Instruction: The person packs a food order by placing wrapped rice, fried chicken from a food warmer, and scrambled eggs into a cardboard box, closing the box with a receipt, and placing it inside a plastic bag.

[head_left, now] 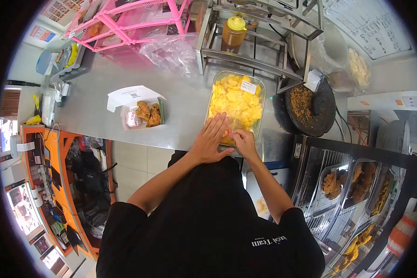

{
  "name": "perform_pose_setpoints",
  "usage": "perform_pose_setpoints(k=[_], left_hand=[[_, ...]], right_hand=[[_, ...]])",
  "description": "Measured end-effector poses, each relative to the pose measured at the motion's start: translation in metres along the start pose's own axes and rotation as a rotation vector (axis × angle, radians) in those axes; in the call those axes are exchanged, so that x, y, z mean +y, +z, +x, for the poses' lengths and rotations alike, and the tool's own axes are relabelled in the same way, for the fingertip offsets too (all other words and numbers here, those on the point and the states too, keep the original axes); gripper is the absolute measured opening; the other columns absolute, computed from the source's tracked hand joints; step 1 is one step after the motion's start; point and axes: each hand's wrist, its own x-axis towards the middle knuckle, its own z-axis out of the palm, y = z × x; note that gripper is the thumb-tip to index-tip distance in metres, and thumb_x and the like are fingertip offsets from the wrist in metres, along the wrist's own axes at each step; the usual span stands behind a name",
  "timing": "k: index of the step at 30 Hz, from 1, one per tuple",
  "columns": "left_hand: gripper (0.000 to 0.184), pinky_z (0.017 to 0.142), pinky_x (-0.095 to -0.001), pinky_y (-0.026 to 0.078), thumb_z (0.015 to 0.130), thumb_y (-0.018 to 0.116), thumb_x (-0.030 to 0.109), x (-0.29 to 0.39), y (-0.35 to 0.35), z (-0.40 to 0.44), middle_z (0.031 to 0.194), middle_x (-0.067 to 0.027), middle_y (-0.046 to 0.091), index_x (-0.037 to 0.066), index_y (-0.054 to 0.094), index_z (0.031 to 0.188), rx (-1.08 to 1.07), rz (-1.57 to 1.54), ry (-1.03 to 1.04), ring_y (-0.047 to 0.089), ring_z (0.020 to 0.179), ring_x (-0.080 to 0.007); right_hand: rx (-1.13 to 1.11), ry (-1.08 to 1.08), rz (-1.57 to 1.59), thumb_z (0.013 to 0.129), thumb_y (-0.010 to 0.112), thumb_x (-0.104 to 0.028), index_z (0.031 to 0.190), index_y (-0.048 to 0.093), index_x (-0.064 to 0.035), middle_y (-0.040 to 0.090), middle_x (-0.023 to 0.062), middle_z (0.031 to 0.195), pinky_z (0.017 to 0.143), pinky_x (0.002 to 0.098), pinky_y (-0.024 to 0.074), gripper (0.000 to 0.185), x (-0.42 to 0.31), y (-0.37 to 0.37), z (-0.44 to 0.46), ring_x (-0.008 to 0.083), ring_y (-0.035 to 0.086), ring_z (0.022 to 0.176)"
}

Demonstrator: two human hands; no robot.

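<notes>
A clear rectangular tray [263, 99] of yellow scrambled egg [231, 99] stands on the steel counter in front of me. A white label [248, 87] lies at its far right, and the shine over the egg looks like clear plastic. My left hand [211, 142] rests flat on the near left part of the tray, fingers stretched out together. Beside it, my right hand [244, 142] is closed in a pinch at the near end. What it pinches is too small to make out. Something reddish shows between the hands.
Left on the counter [97, 92] is an open takeaway box [126, 125] with fried chicken [148, 113] and a wrapped bundle. Behind are pink baskets [139, 23] and a steel rack [250, 58] with a yellow-capped bottle [234, 34]. At right are a dark mortar [326, 109] and a warming cabinet [356, 150].
</notes>
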Motion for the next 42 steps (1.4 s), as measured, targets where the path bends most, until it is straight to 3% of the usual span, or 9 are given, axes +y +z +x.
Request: perform_pose_setpoints(k=[6, 13, 16, 19, 22, 27, 32, 38, 42], left_hand=[[0.105, 0.13, -0.0491, 0.015, 0.096, 0.058, 0.066, -0.004, 0.004, -0.002, 0.171, -0.0252, 0.024, -0.006, 0.019, 0.164, -0.031, 0.039, 0.012, 0.02, 0.16, -0.0377], [0.103, 0.13, -0.0497, 0.017, 0.099, 0.055, 0.064, -0.017, 0.002, -0.003, 0.169, -0.0281, 0.025, -0.01, 0.02, 0.162, -0.028, -0.047, 0.038, 0.022, 0.16, -0.038], [0.1, 0.13, -0.0486, 0.016, 0.1, 0.06, 0.056, -0.022, -0.003, -0.003, 0.17, -0.0287, 0.023, -0.011, 0.017, 0.162, -0.025, -0.174, 0.035, 0.02, 0.16, -0.038], [0.091, 0.129, -0.0491, 0.02, 0.099, 0.066, 0.043, -0.031, -0.015, -0.014, 0.167, -0.0275, 0.029, -0.005, 0.023, 0.163, 0.152, -0.457, 0.045, 0.025, 0.158, -0.0392], [0.064, 0.115, -0.0485, 0.042, 0.091, 0.073, 0.022, -0.03, -0.054, -0.037, 0.142, -0.0241, 0.059, 0.0, 0.051, 0.148, 0.324, -0.385, -0.198, 0.055, 0.135, -0.0386], [0.039, 0.091, -0.0462, 0.05, 0.082, 0.076, 0.012, -0.108, -0.085, -0.107, 0.106, -0.014, 0.07, 0.005, 0.067, 0.119, 0.784, -0.126, -0.496, 0.066, 0.104, -0.0342], [0.051, 0.106, -0.0498, 0.043, 0.086, 0.074, 0.026, -0.192, -0.124, -0.152, 0.129, -0.0152, 0.066, 0.006, 0.063, 0.131, 0.696, 0.286, -0.55, 0.059, 0.125, -0.0361], [0.081, 0.115, -0.0585, 0.032, 0.078, 0.077, 0.062, -0.242, -0.13, -0.169, 0.142, -0.0163, 0.058, 0.005, 0.061, 0.133, 0.421, 0.446, -0.42, 0.044, 0.144, -0.0379], [0.093, 0.114, -0.0592, 0.032, 0.067, 0.081, 0.075, -0.264, -0.129, -0.178, 0.135, -0.0141, 0.061, 0.006, 0.064, 0.127, 0.415, 0.388, -0.354, 0.046, 0.14, -0.0376]], right_hand=[[0.076, -0.081, -0.02, 0.094, 0.061, -0.009, 0.08, 0.066, 0.0018, 0.057, 0.0004, 0.066, 0.058, 0.0287, 0.0416, 0.019, 0.013, -0.002, -0.001, 0.0076, 0.051, 0.062], [0.116, 0.1, -0.035, 0.098, 0.062, -0.013, 0.08, 0.068, -0.0008, 0.058, -0.0025, 0.068, 0.058, 0.0269, 0.0398, 0.022, 0.003, -0.034, -0.03, 0.0064, 0.051, 0.064], [0.172, 0.145, -0.013, 0.098, 0.063, -0.014, 0.081, 0.07, -0.0047, 0.055, -0.0052, 0.068, 0.054, 0.0237, 0.0341, 0.02, 0.013, -0.054, -0.051, 0.0039, 0.047, 0.06], [0.249, 0.304, 0.132, 0.097, 0.066, -0.016, 0.084, 0.071, -0.0086, 0.053, -0.0068, 0.068, 0.049, 0.022, 0.0284, 0.016, 0.015, -0.053, -0.072, 0.0017, 0.041, 0.055], [0.269, 0.27, 0.259, 0.098, 0.061, -0.016, 0.089, 0.068, -0.0045, 0.056, -0.0041, 0.071, 0.047, 0.0209, 0.0272, 0.016, -0.005, -0.051, -0.082, 0.0011, 0.039, 0.051], [0.125, 0.156, 0.328, 0.102, 0.059, -0.011, 0.094, 0.07, -0.0028, 0.047, -0.0077, 0.067, 0.05, 0.0225, 0.0235, 0.017, -0.044, -0.036, -0.065, 0.0008, 0.035, 0.054], [-0.122, 0.057, 0.17, 0.103, 0.058, -0.012, 0.106, 0.07, -0.0029, 0.049, -0.007, 0.073, 0.054, 0.0224, 0.0295, 0.015, -0.083, 0.037, -0.02, 0.0028, 0.04, 0.062], [-0.339, 0.02, 0.159, 0.106, 0.057, -0.018, 0.113, 0.071, -0.0076, 0.053, -0.006, 0.074, 0.058, 0.0244, 0.0385, 0.018, -0.109, 0.199, 0.045, 0.004, 0.045, 0.064], [-0.198, -0.238, -0.136, 0.106, 0.056, -0.015, 0.116, 0.069, -0.0041, 0.066, 0.0089, 0.083, 0.066, 0.0369, 0.0486, 0.02, -0.099, 0.291, 0.072, 0.0225, 0.062, 0.071]])
